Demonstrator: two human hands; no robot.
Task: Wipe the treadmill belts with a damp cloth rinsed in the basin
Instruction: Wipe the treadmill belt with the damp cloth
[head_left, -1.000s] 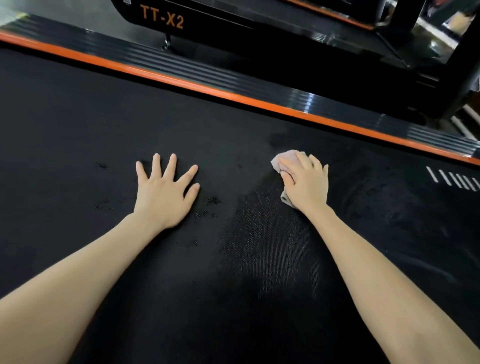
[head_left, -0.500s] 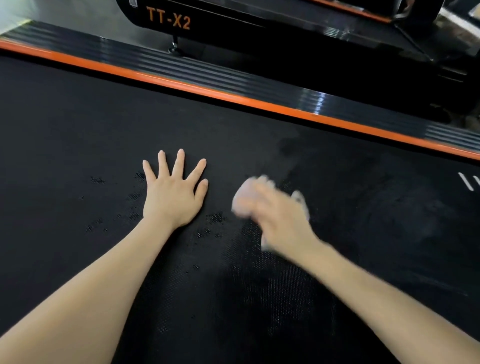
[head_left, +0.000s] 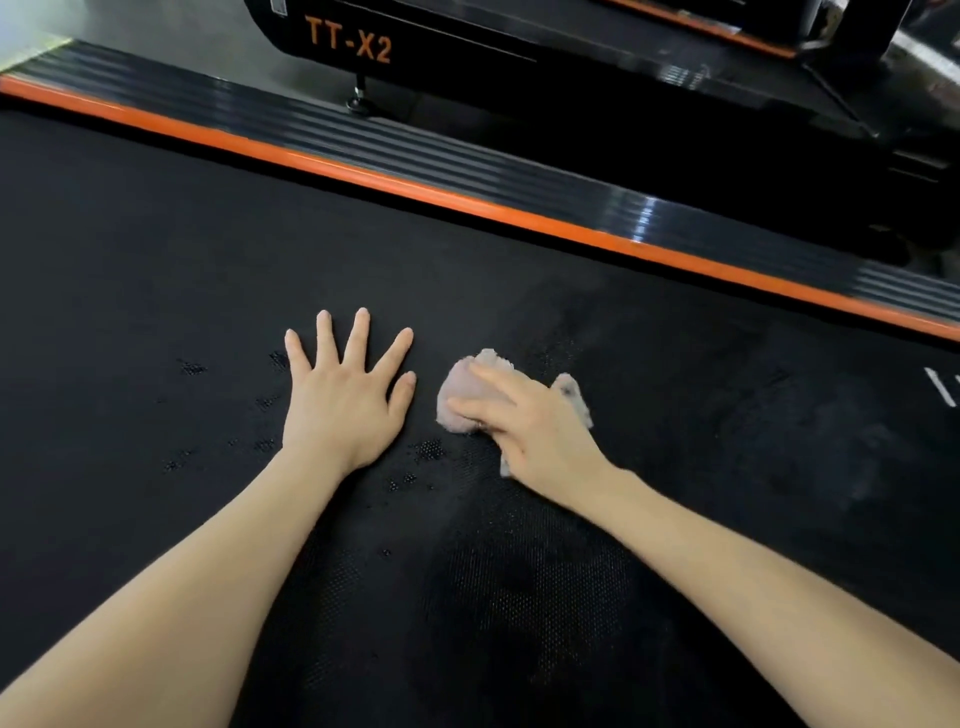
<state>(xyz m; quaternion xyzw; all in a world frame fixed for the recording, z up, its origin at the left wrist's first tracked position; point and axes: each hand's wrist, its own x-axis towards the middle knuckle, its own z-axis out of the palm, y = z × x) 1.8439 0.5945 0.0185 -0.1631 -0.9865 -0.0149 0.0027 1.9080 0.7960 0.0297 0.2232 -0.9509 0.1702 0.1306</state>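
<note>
The black treadmill belt (head_left: 156, 260) fills most of the view. My left hand (head_left: 345, 400) lies flat on it with the fingers spread. Just to its right, my right hand (head_left: 535, 426) holds a bunched pale pink cloth (head_left: 457, 384) down against the belt, fingers lying over the wad and pointing left. Bits of cloth stick out on the far side of the hand and under the wrist. A damp, shiny patch (head_left: 519, 571) runs down the belt below the cloth, and small water spots (head_left: 428, 449) dot the belt between my hands.
An orange stripe and a ribbed black side rail (head_left: 467, 205) edge the belt's far side. Beyond a strip of floor stands another black treadmill marked TT-X2 (head_left: 348, 44). White stripes (head_left: 943, 387) mark the belt at the right edge.
My right hand has swept the cloth leftwards and nearer, from mid-belt to just beside my left hand. The left hand has stayed planted on the belt.
</note>
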